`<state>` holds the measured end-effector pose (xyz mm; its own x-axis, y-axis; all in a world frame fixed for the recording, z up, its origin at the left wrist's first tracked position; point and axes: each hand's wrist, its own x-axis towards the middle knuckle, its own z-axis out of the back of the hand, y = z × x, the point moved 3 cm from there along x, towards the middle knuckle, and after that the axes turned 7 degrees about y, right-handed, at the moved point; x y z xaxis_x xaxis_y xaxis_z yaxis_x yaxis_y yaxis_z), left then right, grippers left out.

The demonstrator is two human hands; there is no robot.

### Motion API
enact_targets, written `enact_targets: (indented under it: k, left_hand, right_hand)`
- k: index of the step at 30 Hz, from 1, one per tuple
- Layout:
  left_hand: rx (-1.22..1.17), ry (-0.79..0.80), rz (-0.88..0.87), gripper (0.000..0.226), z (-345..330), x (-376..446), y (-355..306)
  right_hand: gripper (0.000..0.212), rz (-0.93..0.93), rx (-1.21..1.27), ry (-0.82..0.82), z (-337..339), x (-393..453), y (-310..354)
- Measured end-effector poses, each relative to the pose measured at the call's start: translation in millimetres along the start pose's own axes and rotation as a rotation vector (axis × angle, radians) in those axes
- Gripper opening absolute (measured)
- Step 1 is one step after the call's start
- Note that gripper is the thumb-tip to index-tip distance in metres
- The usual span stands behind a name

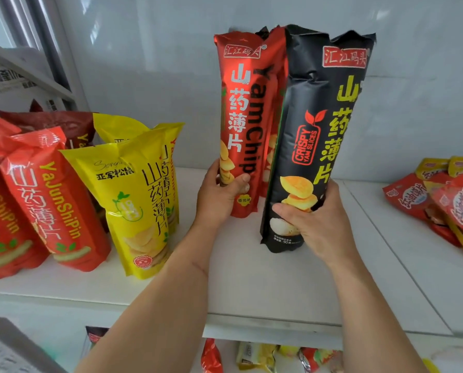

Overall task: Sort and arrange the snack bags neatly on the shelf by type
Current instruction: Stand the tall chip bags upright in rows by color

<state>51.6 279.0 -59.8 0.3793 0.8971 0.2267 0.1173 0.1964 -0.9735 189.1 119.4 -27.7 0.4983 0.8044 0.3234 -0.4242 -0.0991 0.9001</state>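
Observation:
Two tall yam chip bags stand upright on the white shelf (252,278). My left hand (219,195) grips the lower part of the red bag (242,109), thumb across its front. My right hand (319,224) grips the bottom of the black bag (324,125), which is nearer to me and to the right of the red one. More tall bags stand behind these two, mostly hidden. At the left stand yellow bags (136,200), red bags (52,200) and a dark red bag (63,125), all leaning.
A loose pile of small red and yellow packets (446,200) lies at the shelf's right end. A white tiled wall (171,63) backs the shelf. Below the front edge, more snack packets (254,356) lie on a lower level.

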Motion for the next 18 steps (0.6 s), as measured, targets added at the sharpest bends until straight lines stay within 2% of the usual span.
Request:
enact_targets:
  k: [8, 18]
  left_hand:
    - [-0.043, 0.067, 0.03, 0.061, -32.2, -1.7, -2.0]
    - [-0.02, 0.106, 0.067, 0.068, -65.1, 1.6, -4.7]
  right_hand:
    - [0.062, -0.016, -0.007, -0.013, 37.7, -18.5, -9.1]
    - [0.066, -0.004, 0.034, -0.028, 45.1, -20.1, -12.3]
